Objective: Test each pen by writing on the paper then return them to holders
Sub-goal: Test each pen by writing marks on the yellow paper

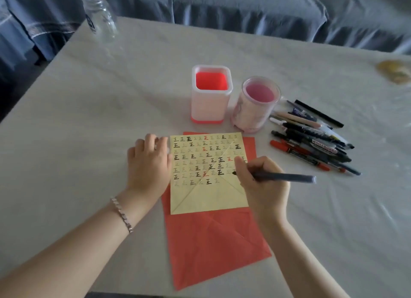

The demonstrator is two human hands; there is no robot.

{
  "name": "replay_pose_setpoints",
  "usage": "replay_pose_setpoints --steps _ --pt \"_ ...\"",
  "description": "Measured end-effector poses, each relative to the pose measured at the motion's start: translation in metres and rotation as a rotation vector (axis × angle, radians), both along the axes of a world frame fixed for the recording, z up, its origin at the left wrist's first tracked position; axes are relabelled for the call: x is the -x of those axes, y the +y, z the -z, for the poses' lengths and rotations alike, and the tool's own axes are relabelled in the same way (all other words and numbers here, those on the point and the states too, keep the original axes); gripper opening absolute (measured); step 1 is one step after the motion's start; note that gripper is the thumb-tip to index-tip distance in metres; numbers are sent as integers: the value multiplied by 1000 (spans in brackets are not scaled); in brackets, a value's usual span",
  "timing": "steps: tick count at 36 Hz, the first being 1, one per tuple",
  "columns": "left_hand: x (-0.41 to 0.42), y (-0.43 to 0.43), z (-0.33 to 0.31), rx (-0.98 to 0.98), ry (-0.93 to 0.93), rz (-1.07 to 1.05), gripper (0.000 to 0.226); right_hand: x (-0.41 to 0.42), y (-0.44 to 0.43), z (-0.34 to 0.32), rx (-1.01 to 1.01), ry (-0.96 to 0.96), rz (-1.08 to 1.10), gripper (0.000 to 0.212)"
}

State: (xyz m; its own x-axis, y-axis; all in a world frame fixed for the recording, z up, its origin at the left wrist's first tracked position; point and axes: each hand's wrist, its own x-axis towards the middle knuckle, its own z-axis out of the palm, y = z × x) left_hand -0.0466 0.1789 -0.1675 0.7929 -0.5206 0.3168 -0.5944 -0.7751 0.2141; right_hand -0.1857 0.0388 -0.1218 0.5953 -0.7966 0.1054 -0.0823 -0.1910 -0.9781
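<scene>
A yellow paper (206, 197) covered with rows of small written marks lies on a larger red sheet (213, 242). My right hand (262, 182) grips a dark grey pen (287, 177), its tip touching the yellow paper near the right edge. My left hand (148, 162) rests on the paper's left edge, fingers relaxed. Behind the paper stand a square red-and-white holder (211, 95) and a round pink holder (258, 105), both with no pens inside. A pile of several pens and markers (311, 139) lies to the right of the holders.
A clear glass jar (100, 17) stands at the table's far left corner. A yellowish object (395, 73) sits at the far right edge. A white cloth (89, 119) covers the table, and a blue-grey sofa (244, 6) runs behind it.
</scene>
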Motion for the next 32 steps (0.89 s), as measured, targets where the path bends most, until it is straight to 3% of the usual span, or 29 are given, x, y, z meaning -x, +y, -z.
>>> replay_pose_setpoints --steps 7,10,14,16,21,25,32 --pt "1 4 1 65 143 1 12 10 -3 -6 4 34 -28 30" --pt "15 -4 -11 243 414 41 11 13 -5 -9 -39 41 -31 27" --pt "39 -25 -36 551 957 -1 7 17 -12 -18 -209 25 -45 26" --pt "51 -32 -47 676 1141 30 12 21 -16 -22 -314 -2 -52 24" --pt "70 -38 -72 764 1168 151 8 29 -23 -32 -665 -102 -62 48" --pt "80 -38 -84 794 1131 264 20 35 -25 -43 -670 -108 -68 52" --pt "86 -33 -90 825 1068 330 21 42 -25 -56 -591 -156 -93 51"
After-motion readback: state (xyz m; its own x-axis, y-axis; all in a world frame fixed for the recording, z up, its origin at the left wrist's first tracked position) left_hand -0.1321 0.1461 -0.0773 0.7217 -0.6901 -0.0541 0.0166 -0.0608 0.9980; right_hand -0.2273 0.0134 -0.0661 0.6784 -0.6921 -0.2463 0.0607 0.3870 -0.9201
